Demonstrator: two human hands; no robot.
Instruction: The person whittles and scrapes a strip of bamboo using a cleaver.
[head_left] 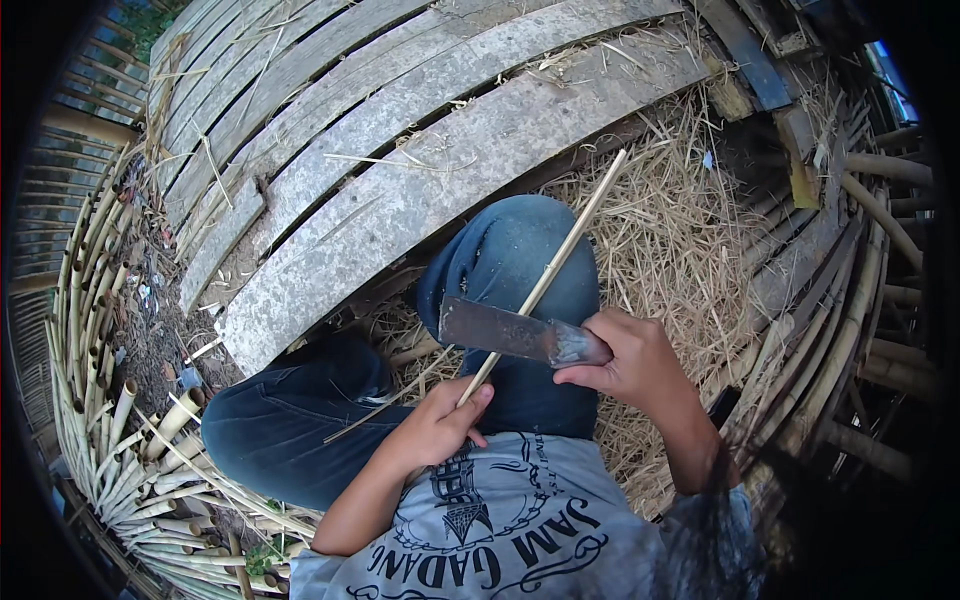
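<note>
Over our raised knee [520, 260], we see a thin, pale bamboo strip [560, 255], straight and slanting up to the right. The left hand [440, 425] pinches its lower end; the right hand [630, 365] grips a broad, dull-bladed knife [500, 330] laid across it.

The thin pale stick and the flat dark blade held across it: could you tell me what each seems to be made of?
The thin pale stick looks like split bamboo: straw-coloured, matte, with a faint node. The flat dark blade seems to be steel, dull grey and stained. Its handle is hidden inside the right hand.
</note>
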